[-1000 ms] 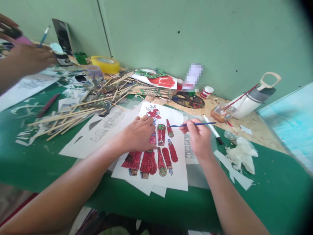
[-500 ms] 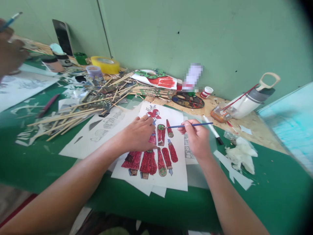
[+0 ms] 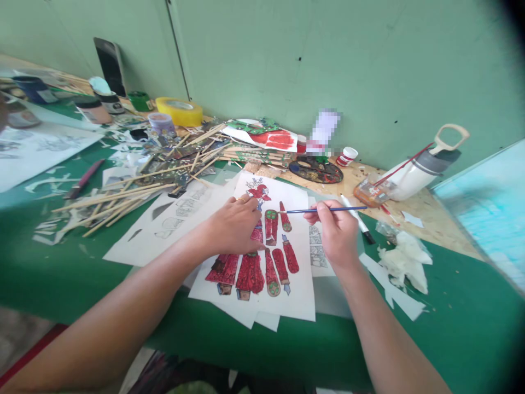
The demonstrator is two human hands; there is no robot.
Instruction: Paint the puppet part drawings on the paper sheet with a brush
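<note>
A white sheet (image 3: 297,298) with a printed figure in separate parts, mostly coloured red with green patches, lies before me on further sheets. My left hand (image 3: 235,221) rests flat on it, fingers stretched out, covering some of the drawing. Between the thumb and fingers of my right hand (image 3: 334,224) is a thin blue paintbrush (image 3: 301,210). The brush points left, its tip by the green patch at the top of a red piece (image 3: 271,227). Whether the bristles touch the paper I cannot tell.
Bamboo sticks (image 3: 123,202) and scraps pile up at the left, below a yellow tape roll (image 3: 179,111) and paint jars (image 3: 92,109). Behind the sheet sits a dark palette (image 3: 315,169). An orange-stained water cup (image 3: 371,191), a white bottle (image 3: 422,169), a marker (image 3: 361,224) and crumpled tissue (image 3: 406,260) are at the right.
My right hand and the paintbrush have shifted slightly to the right. My left hand stays on the sheet. Another person's hand with a brush has mostly left the view at the upper left.
</note>
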